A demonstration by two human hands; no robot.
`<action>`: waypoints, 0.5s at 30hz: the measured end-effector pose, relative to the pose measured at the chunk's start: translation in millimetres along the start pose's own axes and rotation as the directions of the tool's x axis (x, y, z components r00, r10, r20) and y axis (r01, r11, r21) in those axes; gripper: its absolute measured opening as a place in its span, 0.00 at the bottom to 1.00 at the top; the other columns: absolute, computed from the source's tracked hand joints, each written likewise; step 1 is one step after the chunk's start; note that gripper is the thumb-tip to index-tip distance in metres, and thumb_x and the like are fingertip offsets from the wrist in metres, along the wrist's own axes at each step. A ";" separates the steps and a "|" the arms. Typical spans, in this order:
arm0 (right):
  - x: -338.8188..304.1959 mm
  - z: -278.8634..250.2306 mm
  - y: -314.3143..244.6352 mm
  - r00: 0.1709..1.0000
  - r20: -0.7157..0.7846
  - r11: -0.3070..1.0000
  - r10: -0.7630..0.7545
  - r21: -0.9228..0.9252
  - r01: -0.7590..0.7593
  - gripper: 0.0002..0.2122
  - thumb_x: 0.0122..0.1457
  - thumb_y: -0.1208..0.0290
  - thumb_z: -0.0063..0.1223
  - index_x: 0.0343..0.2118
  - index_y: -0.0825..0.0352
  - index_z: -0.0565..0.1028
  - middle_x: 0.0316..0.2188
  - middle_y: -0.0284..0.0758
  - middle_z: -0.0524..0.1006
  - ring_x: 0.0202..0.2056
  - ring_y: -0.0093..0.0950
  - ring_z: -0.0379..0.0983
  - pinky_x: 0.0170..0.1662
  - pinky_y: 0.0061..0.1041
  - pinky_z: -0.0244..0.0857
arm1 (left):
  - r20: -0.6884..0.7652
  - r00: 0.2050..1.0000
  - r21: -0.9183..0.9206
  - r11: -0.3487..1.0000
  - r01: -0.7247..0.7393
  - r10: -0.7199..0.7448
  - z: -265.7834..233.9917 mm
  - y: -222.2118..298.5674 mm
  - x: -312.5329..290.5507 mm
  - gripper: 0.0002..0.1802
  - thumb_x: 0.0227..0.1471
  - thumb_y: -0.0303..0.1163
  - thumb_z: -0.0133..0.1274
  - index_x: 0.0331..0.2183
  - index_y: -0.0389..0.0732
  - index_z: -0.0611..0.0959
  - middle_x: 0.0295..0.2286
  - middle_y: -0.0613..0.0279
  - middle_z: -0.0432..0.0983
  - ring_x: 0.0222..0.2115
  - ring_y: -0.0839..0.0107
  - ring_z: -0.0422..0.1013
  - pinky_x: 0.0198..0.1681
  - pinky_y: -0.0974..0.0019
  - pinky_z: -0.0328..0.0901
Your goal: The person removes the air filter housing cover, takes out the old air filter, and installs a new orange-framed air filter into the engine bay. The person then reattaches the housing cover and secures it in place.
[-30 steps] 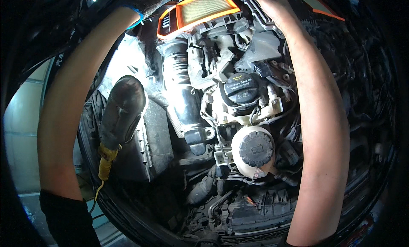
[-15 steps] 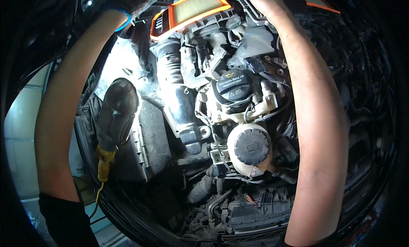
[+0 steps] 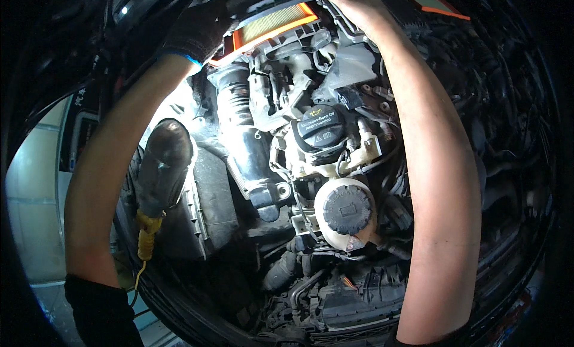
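At the far edge of the engine bay lies a pleated, cream air filter (image 3: 272, 25) with an orange rim. A black housing cover (image 3: 269, 11) runs along its far side and hides that edge. My left hand (image 3: 200, 33), in a dark glove with a blue cuff, grips around the cover's left end; its fingers blend into the dark. My bare right hand (image 3: 353, 5) is closed at the cover's right end, partly cut off by the upper picture edge. Both forearms reach across the engine.
A lit work lamp (image 3: 164, 161) with a yellow cord lies at left. Between my arms are a black oil cap (image 3: 321, 128), a coolant tank cap (image 3: 344, 209) and a ribbed intake duct (image 3: 233, 99). Another orange-edged filter (image 3: 439, 3) shows at upper right.
My left hand has moved right and nearer, over the filter's left end. The black cover now hides the filter's far rim. My right hand has shifted slightly left.
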State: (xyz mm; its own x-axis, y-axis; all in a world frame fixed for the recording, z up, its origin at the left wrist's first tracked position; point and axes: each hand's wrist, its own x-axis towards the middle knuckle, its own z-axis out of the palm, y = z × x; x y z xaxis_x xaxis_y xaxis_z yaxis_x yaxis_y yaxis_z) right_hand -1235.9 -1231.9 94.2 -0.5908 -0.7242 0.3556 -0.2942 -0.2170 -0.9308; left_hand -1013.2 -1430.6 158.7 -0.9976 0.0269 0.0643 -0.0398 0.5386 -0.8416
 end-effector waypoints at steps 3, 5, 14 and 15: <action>-6.1 -19.3 -10.2 0.993 -0.028 0.954 0.111 -0.275 -0.115 0.23 0.56 0.54 0.58 0.50 0.64 0.75 0.39 0.32 0.80 0.35 0.17 0.73 0.35 0.19 0.67 | 0.149 0.962 -0.532 0.802 0.273 -0.229 18.7 26.5 28.2 0.11 0.53 0.29 0.50 0.41 0.44 0.77 0.45 0.56 0.72 0.39 0.60 0.74 0.39 0.61 0.71; -3.0 -26.1 -2.5 0.997 -0.017 0.970 0.069 -0.231 -0.071 0.23 0.56 0.54 0.57 0.50 0.64 0.75 0.39 0.32 0.80 0.35 0.18 0.73 0.35 0.19 0.67 | -0.010 0.999 -0.253 0.967 0.034 -0.037 33.9 35.2 28.2 0.12 0.51 0.24 0.49 0.40 0.44 0.78 0.44 0.57 0.72 0.41 0.60 0.73 0.42 0.60 0.70; 2.4 -18.1 12.5 0.991 -0.049 0.987 -0.123 -0.109 0.117 0.18 0.58 0.60 0.56 0.47 0.68 0.76 0.39 0.34 0.80 0.39 0.21 0.75 0.42 0.18 0.68 | -0.065 0.985 -0.069 0.985 0.156 -0.161 50.3 -25.7 40.7 0.20 0.55 0.28 0.50 0.51 0.50 0.72 0.48 0.52 0.71 0.46 0.54 0.71 0.48 0.56 0.68; 4.1 -19.5 11.8 0.993 -0.034 0.989 -0.109 -0.100 0.105 0.18 0.58 0.61 0.55 0.47 0.67 0.75 0.40 0.34 0.80 0.40 0.21 0.75 0.43 0.19 0.68 | -0.033 0.986 -0.003 0.987 0.163 -0.163 44.4 -27.2 42.9 0.20 0.56 0.30 0.49 0.51 0.50 0.71 0.48 0.52 0.71 0.46 0.54 0.71 0.48 0.55 0.68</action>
State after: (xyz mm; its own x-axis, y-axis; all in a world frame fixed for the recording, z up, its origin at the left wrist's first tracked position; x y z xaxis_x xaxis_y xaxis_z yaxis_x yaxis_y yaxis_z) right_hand -1256.4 -1224.6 86.4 -0.5805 -0.6737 0.4573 -0.4284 -0.2249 -0.8751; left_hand -1057.4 -1481.5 160.6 -0.9753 -0.0338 0.2182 -0.2016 0.5385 -0.8182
